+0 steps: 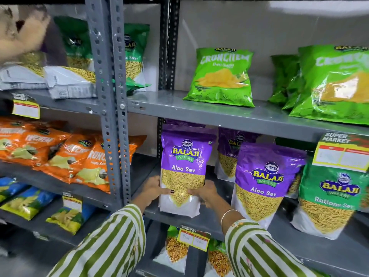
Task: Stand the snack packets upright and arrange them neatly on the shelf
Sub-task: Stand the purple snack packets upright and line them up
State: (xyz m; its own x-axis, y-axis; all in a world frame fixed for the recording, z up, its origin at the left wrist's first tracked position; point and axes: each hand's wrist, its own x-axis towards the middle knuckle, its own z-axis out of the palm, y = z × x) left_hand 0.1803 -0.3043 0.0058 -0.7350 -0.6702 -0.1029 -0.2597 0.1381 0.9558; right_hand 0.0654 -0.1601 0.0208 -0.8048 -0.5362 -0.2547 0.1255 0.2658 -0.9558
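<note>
A purple Aloo Sev packet [186, 156] stands upright on the grey middle shelf [283, 232], at its left end. My left hand [152, 189] grips its lower left edge and my right hand [205, 193] grips its lower right edge. To its right stands a second purple Aloo Sev packet [265, 182], with a third one [229, 154] behind. A green Ratlami Sev packet [329, 198] stands further right.
Green Crunchem bags [221, 76] stand on the shelf above. A grey perforated upright [111, 96] divides the racks. On the left rack are orange bags [60, 154], blue-yellow bags [26, 202] and toppled white packets [65, 80]. Another person's blurred hand [20, 33] is at top left. Price tags [193, 237] hang on the shelf edges.
</note>
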